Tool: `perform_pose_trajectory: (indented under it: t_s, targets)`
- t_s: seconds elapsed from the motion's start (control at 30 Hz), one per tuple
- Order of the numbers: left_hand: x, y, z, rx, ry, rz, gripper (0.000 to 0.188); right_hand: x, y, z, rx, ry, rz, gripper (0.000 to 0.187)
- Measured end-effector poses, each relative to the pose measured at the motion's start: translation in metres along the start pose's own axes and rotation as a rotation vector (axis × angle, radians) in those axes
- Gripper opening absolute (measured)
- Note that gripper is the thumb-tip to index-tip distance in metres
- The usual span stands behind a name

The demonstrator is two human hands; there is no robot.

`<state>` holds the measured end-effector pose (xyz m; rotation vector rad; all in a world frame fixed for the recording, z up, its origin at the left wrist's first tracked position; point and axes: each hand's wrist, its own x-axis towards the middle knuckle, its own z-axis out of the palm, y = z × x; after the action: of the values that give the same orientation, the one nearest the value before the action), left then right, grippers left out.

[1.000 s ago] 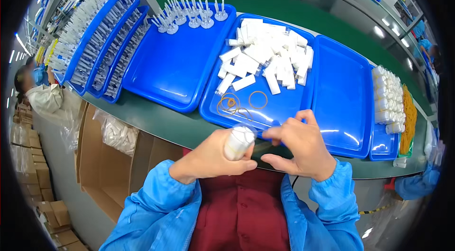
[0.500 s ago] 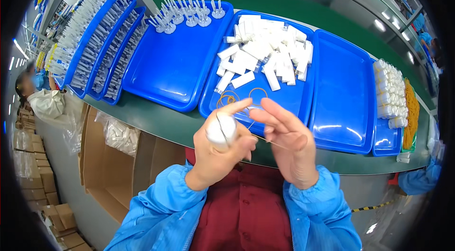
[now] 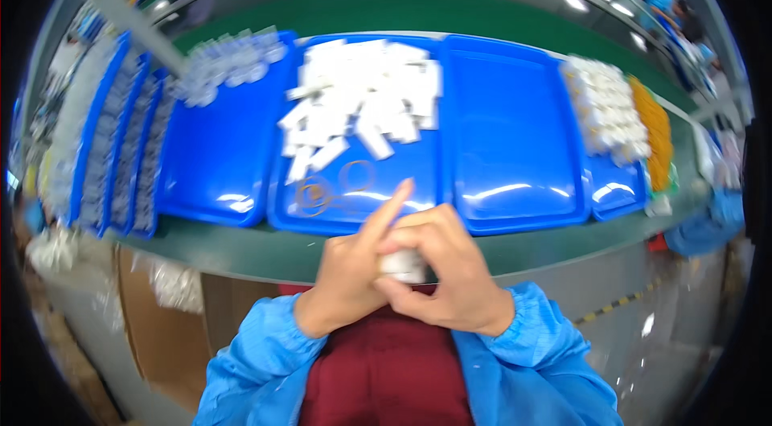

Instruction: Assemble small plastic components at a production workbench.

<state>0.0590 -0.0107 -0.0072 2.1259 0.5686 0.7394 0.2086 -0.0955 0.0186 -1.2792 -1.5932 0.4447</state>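
Head view: right hand (image 3: 455, 275), earlier clear of white bundle (image 3: 404, 267), now curled around it with left hand (image 3: 346, 277).

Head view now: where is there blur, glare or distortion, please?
Head view: the white item between the left hand and right hand looks blurred; glare streaks the blue tray right of the white pieces; the fisheye bends the table edge, and corners are black.
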Motion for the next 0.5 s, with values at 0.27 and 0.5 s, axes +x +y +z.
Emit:
perform_pose_trajectory:
  t_s: [0.27, 0.5]
  targets:
    - [0.016, 0.020, 0.010, -0.042, -0.102, 0.039, 0.113, -0.069, -0.002, -0.129, -0.450, 0.551, 0.318, 0.054]
    - [0.001, 0.004, -0.005, 0.000, 0.029, -0.130, 0.078, -0.219, 0.065, -0.305, -1.196, 1.046, 0.556, 0.039]
